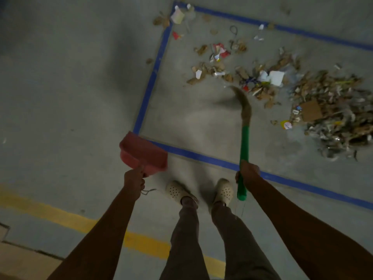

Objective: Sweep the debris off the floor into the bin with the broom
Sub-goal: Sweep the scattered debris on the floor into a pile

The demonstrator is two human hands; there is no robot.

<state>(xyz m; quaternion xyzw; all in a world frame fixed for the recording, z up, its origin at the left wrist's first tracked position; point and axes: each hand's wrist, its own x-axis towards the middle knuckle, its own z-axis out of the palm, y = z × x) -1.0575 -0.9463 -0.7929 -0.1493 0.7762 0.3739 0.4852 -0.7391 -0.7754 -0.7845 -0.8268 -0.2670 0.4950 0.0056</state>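
My right hand (247, 173) grips the green handle of a broom (244, 142). Its brown bristles curve up and left, blurred, and their tip touches the floor beside scattered debris (232, 69). That debris is dry leaves, paper scraps and red wrappers. A denser heap of debris (331, 116) lies to the right of the broom. My left hand (134, 179) holds the handle of a red dustpan (143, 154), which hangs above the floor near the corner of the blue tape. No bin is in view.
Blue tape (153, 77) marks a rectangle on the grey concrete floor around the debris. A yellow line (60, 216) crosses the floor behind me on the left. My two feet in pale perforated clogs (177, 191) stand just outside the blue tape.
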